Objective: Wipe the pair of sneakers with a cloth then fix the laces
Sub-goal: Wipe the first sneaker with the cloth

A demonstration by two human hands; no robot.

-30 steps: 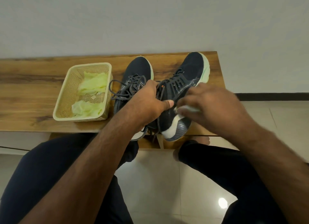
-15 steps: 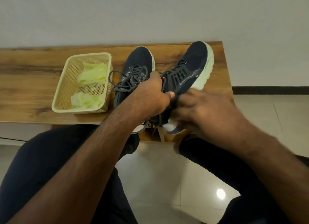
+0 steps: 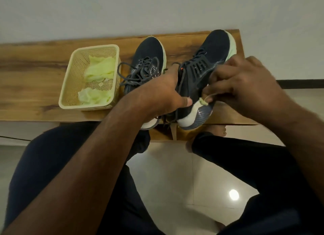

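**Right sneaker tilted up and held at the bench edge, cloth against its side**

At the far left a pale yellow perforated plastic basket is sitting on the long wooden bench, holding two crumpled pale green cloths. Just beside it, the left dark navy mesh sneaker with a pale green sole is lying flat on the bench with its toe pointing toward the white wall; its grey laces are hanging loose, one loop touching the basket's rim.

The left hand is reaching in over the left sneaker's heel, its fingers curling into the collar of the right dark navy sneaker and its thumb pressing on the near side, gripping the shoe. That right sneaker is tilting onto its side, toe away at the wall end, with its white and grey heel hanging over the bench's near edge.

Further right, the right hand is bunching its fingers around a small pale green wad of cloth, pinching it against the outer side of the right sneaker just above the heel; most of the cloth is hidden under the fingers.

Below, the person's legs in dark trousers are spreading either side of the glossy beige tiled floor.
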